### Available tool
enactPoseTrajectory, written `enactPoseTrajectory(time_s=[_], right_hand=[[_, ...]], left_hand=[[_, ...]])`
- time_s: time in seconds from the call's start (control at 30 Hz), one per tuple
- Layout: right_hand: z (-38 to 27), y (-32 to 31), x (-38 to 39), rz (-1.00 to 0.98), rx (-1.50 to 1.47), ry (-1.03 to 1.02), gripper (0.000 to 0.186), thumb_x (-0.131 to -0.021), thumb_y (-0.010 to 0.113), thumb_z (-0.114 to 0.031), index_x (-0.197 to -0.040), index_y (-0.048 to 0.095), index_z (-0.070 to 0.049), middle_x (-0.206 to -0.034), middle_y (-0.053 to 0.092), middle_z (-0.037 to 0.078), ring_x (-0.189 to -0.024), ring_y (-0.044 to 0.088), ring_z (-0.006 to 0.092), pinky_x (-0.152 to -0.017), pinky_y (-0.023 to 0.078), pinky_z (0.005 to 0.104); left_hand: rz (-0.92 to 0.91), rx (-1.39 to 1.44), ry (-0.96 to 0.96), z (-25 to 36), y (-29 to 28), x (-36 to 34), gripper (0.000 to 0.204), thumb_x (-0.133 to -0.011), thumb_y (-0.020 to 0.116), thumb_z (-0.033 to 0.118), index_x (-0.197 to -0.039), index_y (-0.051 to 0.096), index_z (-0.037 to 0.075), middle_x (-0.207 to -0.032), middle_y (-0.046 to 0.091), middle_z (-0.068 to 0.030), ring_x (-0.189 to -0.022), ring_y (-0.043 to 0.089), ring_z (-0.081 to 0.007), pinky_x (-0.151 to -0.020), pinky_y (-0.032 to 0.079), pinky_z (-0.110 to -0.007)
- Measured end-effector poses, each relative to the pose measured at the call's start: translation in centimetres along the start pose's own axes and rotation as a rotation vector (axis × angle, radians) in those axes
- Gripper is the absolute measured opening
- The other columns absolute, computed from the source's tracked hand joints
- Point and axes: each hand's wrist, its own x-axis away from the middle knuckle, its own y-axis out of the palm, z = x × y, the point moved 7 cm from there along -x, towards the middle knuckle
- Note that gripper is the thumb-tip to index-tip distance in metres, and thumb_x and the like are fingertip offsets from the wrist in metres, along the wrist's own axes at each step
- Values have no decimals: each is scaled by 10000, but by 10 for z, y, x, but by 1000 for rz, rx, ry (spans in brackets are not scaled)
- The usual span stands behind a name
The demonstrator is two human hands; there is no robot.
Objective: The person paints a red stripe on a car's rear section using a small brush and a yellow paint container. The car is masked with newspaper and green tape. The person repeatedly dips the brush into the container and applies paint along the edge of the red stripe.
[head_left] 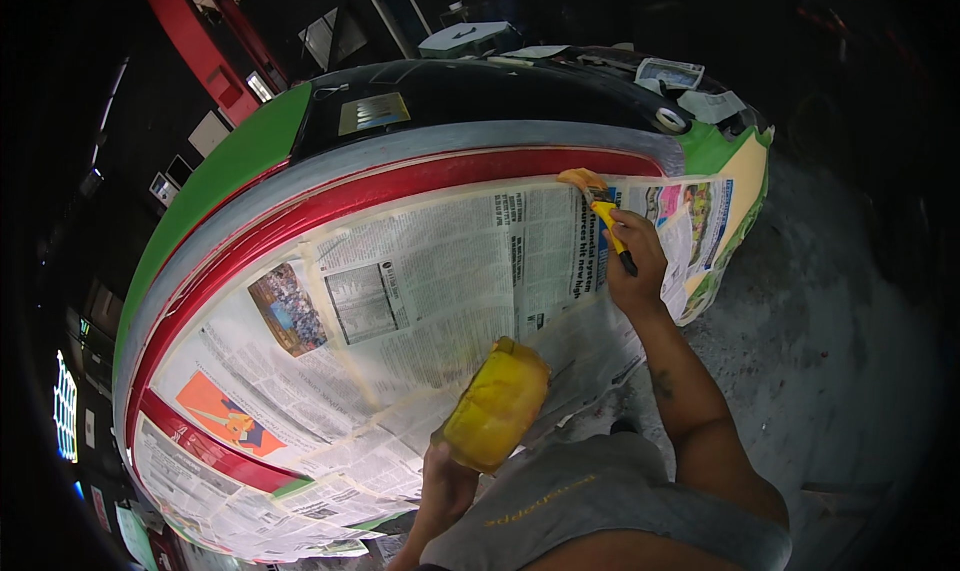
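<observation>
My right hand [637, 261] is closed around the yellow and black handle of a paintbrush [610, 221]. Its tan-orange bristle end meets the top edge of the newspaper sheets [450, 241], beside a red painted strip [400, 183] on a vehicle's bodywork. Low in the middle, my left hand [447, 486] grips the lower end of a yellow, see-through plastic container [498, 406], tilted and held in front of my body. Part of that hand's fingers is hidden behind the container. Pale tape runs along the newspaper seams and borders.
Above the red strip are a grey band [560, 136] and dark glass. A tape roll [670, 121] and papers [712, 106] lie on the vehicle's far right top. A green panel [215, 201] curves at left. A red post [195, 41] stands behind; grey floor [800, 301] lies at right.
</observation>
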Motion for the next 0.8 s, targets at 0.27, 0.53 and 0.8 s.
enactPoseTrajectory(time_s=[0.27, 0.53, 0.8], right_hand=[[-22, -9, -10, -24, -20, -61, 340, -828, 786, 127, -1122, 702, -19, -1279, 753, 195, -1156, 748, 429, -992, 615, 497], [-44, 16, -22, -25, -177, -114, 302, -882, 801, 129, -1122, 691, -17, -1265, 763, 202, -1155, 770, 425, -983, 636, 487], [54, -47, -5, -27, 81, 62, 226, -880, 772, 92, -1077, 713, 1, -1240, 760, 207, -1138, 745, 437, -983, 615, 495]], left_hand=[[9, -24, 1, -3, 15, -7, 950, -977, 786, 532, -1716, 406, 71, -1693, 534, -109, -1560, 523, -288, -1292, 427, -488], [37, -38, 7, -9, 28, -15, 962, -958, 802, 535, -1707, 411, 75, -1674, 543, -116, -1549, 532, -311, -1278, 442, -504], [49, -43, 14, -15, 38, -17, 961, -962, 798, 538, -1707, 407, 74, -1672, 539, -126, -1548, 531, -316, -1282, 438, -515]])
